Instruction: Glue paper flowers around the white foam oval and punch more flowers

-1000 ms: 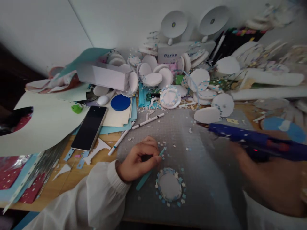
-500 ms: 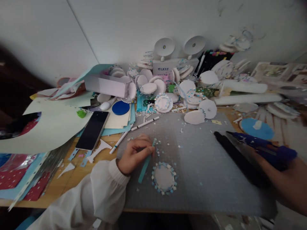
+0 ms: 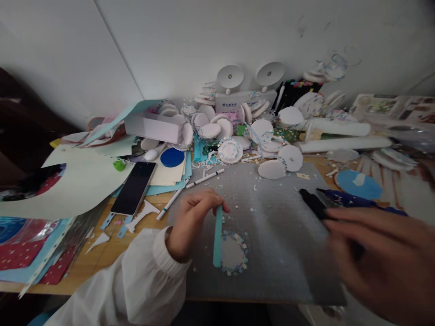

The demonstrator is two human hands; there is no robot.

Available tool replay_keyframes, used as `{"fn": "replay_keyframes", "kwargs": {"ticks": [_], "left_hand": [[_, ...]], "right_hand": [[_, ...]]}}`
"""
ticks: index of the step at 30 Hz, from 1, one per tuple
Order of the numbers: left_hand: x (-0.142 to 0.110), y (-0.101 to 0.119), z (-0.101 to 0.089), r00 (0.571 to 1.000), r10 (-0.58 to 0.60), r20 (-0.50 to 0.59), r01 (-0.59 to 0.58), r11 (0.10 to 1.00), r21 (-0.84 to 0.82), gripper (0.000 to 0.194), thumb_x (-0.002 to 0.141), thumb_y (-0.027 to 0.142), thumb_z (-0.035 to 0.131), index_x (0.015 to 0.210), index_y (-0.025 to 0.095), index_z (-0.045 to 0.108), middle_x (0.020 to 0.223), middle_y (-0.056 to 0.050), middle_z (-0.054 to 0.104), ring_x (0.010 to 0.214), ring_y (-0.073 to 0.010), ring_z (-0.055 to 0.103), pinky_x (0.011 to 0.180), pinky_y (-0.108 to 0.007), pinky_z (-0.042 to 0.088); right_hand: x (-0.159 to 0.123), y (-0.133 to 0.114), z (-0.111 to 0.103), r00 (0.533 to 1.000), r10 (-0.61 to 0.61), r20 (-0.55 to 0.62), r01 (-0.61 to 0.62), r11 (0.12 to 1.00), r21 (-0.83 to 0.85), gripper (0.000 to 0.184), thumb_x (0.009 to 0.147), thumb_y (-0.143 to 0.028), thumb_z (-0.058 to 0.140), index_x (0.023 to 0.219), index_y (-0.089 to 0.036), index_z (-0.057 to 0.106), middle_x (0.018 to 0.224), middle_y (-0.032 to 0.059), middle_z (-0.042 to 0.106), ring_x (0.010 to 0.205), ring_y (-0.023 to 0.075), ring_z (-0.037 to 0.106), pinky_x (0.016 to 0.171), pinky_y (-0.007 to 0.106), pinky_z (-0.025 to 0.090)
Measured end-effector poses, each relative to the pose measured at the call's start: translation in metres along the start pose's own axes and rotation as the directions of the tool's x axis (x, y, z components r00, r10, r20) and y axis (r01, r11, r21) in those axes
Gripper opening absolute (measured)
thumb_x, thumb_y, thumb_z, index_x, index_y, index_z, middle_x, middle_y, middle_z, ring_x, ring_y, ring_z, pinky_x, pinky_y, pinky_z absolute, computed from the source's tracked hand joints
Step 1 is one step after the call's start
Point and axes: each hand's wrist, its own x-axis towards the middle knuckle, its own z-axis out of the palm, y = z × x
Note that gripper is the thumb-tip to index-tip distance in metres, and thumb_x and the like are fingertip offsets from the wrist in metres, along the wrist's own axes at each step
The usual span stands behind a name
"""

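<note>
My left hand (image 3: 192,222) is closed on a slim teal stick (image 3: 217,235), pinched at its upper end so it hangs down over the grey cutting mat (image 3: 272,244). The stick's lower end lies beside a grey disc ringed with small blue and white paper stars (image 3: 233,253). My right hand (image 3: 384,262) hovers blurred at the lower right with fingers stretched out and nothing in them. Just behind it a blue glue gun (image 3: 353,201) with a black nozzle lies on the mat.
A black phone (image 3: 134,188) and white pens (image 3: 205,178) lie left of the mat. White foam discs (image 3: 272,169), a white box (image 3: 154,127), paper sheets (image 3: 68,181) and a blue disc (image 3: 171,157) crowd the back. White rolls (image 3: 343,144) lie at the right.
My right hand has let go of the blue glue gun, which now lies on the mat, and has spread open. My left hand has swung the teal stick upright over the disc.
</note>
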Motion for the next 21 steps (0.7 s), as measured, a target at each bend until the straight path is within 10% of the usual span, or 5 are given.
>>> {"fn": "replay_keyframes", "kwargs": {"ticks": [4,12,15,18,21], "left_hand": [[-0.002,0.005,0.014,0.998,-0.052,0.021,0.053,0.998,-0.041,0.024,0.081,0.022,0.056,0.06,0.015,0.066,0.063,-0.001,0.057,0.07,-0.0154,0.052,0.073,-0.029,0.041],[-0.004,0.009,0.014,1.0,-0.023,0.003,0.023,0.999,0.041,0.029,0.08,0.021,0.059,0.052,0.015,0.054,0.058,0.002,0.052,0.062,-0.0122,0.048,0.065,-0.027,0.04],[-0.006,0.013,0.007,0.995,0.021,0.095,-0.04,0.979,0.2,0.03,0.088,0.026,0.053,0.062,0.015,0.061,0.066,-0.001,0.059,0.068,-0.0136,0.054,0.07,-0.027,0.042],[-0.015,0.011,-0.008,0.974,0.106,0.2,-0.18,0.899,0.4,0.024,0.09,0.026,0.05,0.079,0.014,0.067,0.078,-0.006,0.063,0.077,-0.0165,0.058,0.074,-0.029,0.043],[-0.026,0.001,-0.024,0.931,0.116,0.347,-0.305,0.77,0.561,0.014,0.086,0.024,0.055,0.084,0.015,0.066,0.081,-0.007,0.062,0.081,-0.0186,0.056,0.076,-0.032,0.041]], "right_hand": [[0.035,-0.044,0.055,0.829,-0.555,0.067,0.553,0.832,0.041,0.024,0.082,-0.014,0.058,0.105,-0.019,0.064,0.099,0.0065,0.071,0.093,0.0202,0.064,0.081,0.035,0.056],[0.059,-0.055,0.08,0.732,-0.677,-0.08,0.681,0.732,0.036,0.015,0.088,-0.011,0.051,0.087,-0.019,0.064,0.087,0.0069,0.073,0.085,0.0175,0.067,0.077,0.029,0.058],[0.052,-0.046,0.084,0.837,-0.533,-0.122,0.547,0.813,0.201,0.018,0.082,-0.008,0.059,0.096,-0.019,0.062,0.09,0.0081,0.073,0.086,0.0189,0.068,0.075,0.032,0.059],[0.043,-0.039,0.091,0.982,-0.113,-0.154,0.172,0.874,0.454,0.027,0.08,-0.005,0.06,0.098,-0.025,0.059,0.09,0.0037,0.072,0.084,0.0189,0.069,0.071,0.034,0.058],[0.036,-0.036,0.098,0.971,0.212,-0.107,-0.103,0.783,0.614,0.019,0.081,-0.009,0.061,0.09,-0.025,0.057,0.081,0.0013,0.071,0.07,0.0178,0.069,0.062,0.032,0.058]]}}
